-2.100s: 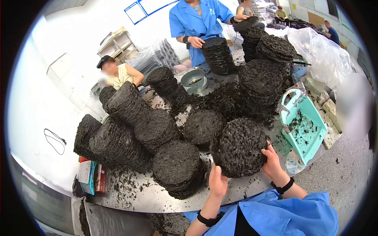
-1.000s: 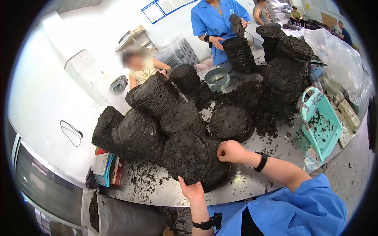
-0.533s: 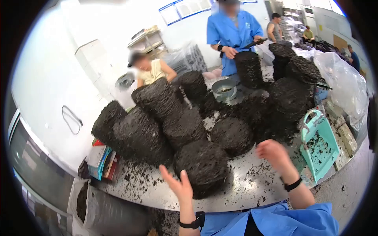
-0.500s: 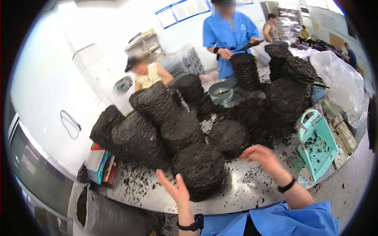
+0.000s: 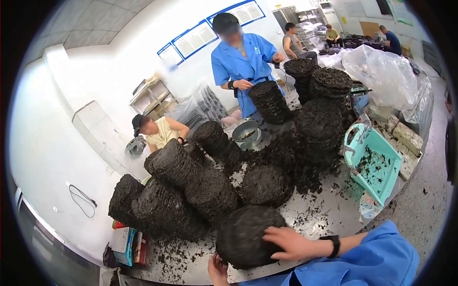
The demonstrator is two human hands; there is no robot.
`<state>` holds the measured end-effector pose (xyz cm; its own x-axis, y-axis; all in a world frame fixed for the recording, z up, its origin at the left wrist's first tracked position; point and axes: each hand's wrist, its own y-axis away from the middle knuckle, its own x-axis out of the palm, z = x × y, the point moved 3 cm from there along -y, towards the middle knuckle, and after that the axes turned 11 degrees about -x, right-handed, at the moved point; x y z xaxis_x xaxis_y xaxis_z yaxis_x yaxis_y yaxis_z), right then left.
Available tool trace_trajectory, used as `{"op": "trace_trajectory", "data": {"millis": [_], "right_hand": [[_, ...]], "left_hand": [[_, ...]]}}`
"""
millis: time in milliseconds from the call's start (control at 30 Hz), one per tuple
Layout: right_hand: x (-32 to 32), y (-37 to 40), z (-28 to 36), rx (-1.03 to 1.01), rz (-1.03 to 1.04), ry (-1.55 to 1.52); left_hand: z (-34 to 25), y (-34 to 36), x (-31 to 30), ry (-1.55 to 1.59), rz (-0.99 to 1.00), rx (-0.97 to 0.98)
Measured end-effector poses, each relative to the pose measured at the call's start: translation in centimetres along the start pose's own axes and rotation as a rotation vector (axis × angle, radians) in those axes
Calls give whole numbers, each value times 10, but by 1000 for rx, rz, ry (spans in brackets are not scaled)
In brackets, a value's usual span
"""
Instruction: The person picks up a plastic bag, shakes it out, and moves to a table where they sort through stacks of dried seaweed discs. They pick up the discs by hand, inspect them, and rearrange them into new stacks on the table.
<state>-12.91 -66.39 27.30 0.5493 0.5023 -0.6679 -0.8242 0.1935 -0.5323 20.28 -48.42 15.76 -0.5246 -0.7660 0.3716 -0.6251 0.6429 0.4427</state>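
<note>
Nearest me on the table, a stack of dark, rough round sheets, like dried seaweed (image 5: 249, 229), is slightly smeared by motion. My right hand (image 5: 293, 244) presses on its right side, the fingers reaching over the top sheet. At the lower left edge of the same stack, my left hand (image 5: 218, 270) curls its fingers against the rim, partly cut off by the frame bottom. Just beyond stands another round dark stack (image 5: 266, 185), and to the left of it a taller stack (image 5: 211, 194) leans among several similar ones.
Dark crumbs litter the metal table (image 5: 310, 209). A teal dustpan-like scoop (image 5: 379, 167) holds scraps at the right. Farther back sits a grey pot (image 5: 247, 135). A person in blue (image 5: 245, 62) handles a stack across the table; another person (image 5: 164, 131) bends at the left.
Both hands were apart and off the near stack; now the right lies on its side and the left is at its lower edge. The view has shifted, and the person across has raised one hand.
</note>
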Motion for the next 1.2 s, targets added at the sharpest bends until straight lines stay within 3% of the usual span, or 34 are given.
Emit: {"op": "trace_trajectory", "data": {"millis": [67,100,133,200,267,300,367,467,567,600,667,733,800,833,867,900,1067,1133,1167,1200], "right_hand": [[-13,29,-29,249,-168,-216],[-24,41,-35,510,-246,-441],[-21,56,-59,529,-332,-696],[-35,62,-62,498,-327,-718],[-53,63,-57,534,-349,-568],[-55,73,-67,587,-425,-552],[-78,83,-68,624,-392,-497],[-87,90,-71,694,-184,-366],[-81,79,-67,533,-210,-328],[-77,78,-66,512,-256,-445],[-69,79,-64,472,-349,-677],[-79,80,-59,445,-382,-604],[-75,84,-62,569,-270,-430],[-66,88,-58,572,-268,-435],[-58,92,-54,557,-208,-251],[-55,91,-51,536,-153,-65],[-59,95,-39,581,-255,-12],[-57,105,-40,557,-494,-239],[-53,107,-44,553,-503,-222],[-45,109,-53,570,-655,-524]], "left_hand": [[-21,33,74,-179,68,56],[-21,39,87,-325,99,63],[-19,49,114,-286,122,75],[-5,59,161,-283,440,120],[12,60,183,-694,290,406],[7,64,187,-683,299,414],[0,78,193,-381,606,156],[12,81,196,-536,439,48],[44,68,193,-550,402,250],[42,77,193,-550,388,342],[32,84,186,-542,374,300],[25,92,174,-226,562,240],[44,84,160,-418,351,122],[58,86,156,-426,321,85],[70,88,161,-431,296,55],[74,99,173,-395,297,97],[66,119,195,-465,367,361],[47,138,212,-660,341,674],[32,148,222,-753,325,762],[14,159,234,-741,338,770]]}}
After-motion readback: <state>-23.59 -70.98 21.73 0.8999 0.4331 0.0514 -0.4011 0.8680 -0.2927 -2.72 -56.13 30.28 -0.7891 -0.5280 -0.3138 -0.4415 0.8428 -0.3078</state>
